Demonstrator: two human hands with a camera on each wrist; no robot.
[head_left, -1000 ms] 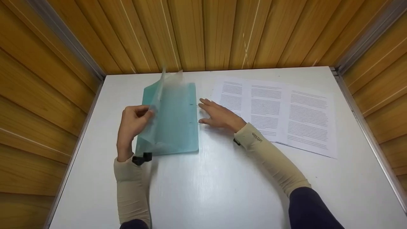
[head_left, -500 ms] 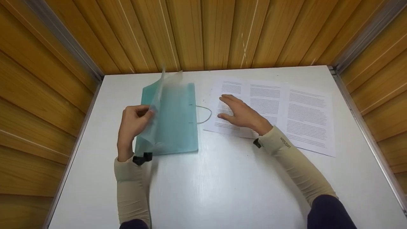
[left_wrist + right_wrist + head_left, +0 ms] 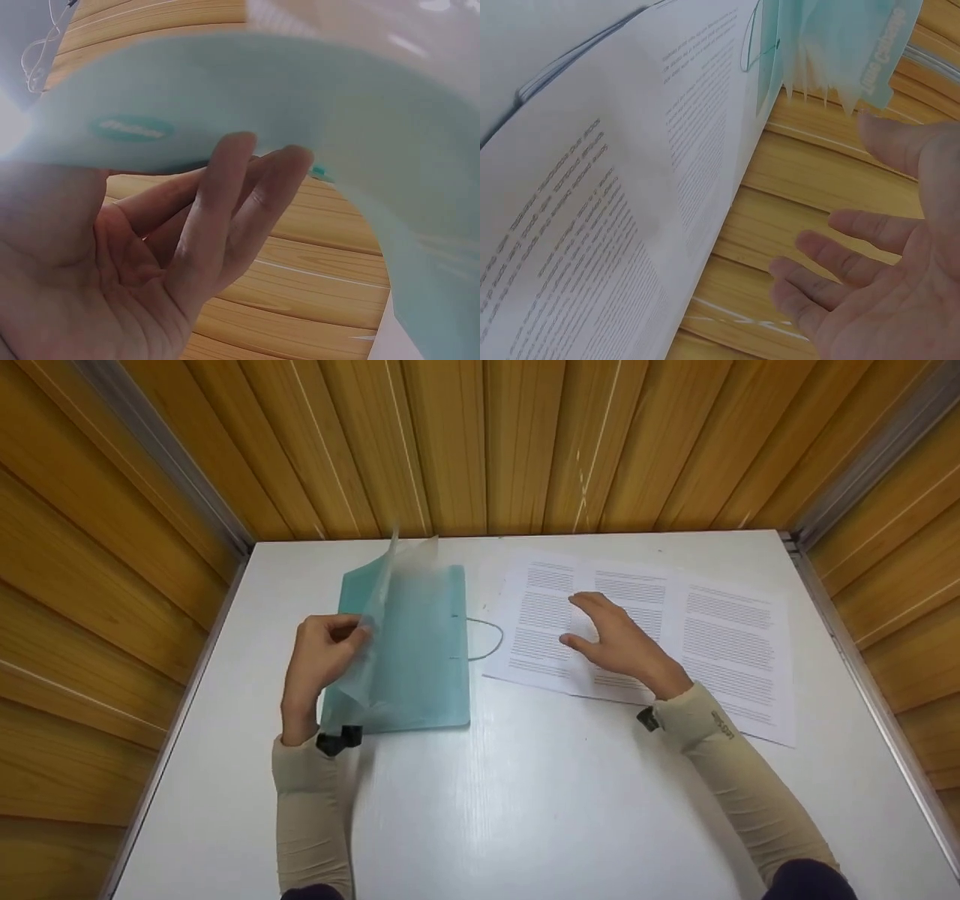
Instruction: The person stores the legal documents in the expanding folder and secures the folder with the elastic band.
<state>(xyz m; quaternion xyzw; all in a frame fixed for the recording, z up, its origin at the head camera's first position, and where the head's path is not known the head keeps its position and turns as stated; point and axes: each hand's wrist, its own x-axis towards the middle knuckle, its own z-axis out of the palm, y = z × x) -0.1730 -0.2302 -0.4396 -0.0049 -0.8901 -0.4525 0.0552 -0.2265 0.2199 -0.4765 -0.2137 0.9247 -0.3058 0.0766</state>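
A translucent teal document folder (image 3: 424,667) lies on the left half of the white table, its cover lifted. My left hand (image 3: 322,649) pinches the cover's edge between thumb and fingers; in the left wrist view the cover (image 3: 232,90) bends over that hand and hides the thumb's tip. From the folder's right side loops a thin elastic cord (image 3: 502,639), loose on the table. My right hand (image 3: 622,641) hovers over the printed sheets (image 3: 731,660), fingers spread, holding nothing. Seen from the right wrist, tabbed dividers (image 3: 832,67) stand up inside the folder.
The white table (image 3: 480,802) is bounded by wood-panelled walls (image 3: 517,450) at the back and both sides. The sheets overlap side by side on its right half, their left edge close to the cord.
My right hand has drawn away from the cord to the right, over the sheets, leaving the loop hanging free of the folder. My left hand still holds the cover in about the same place.
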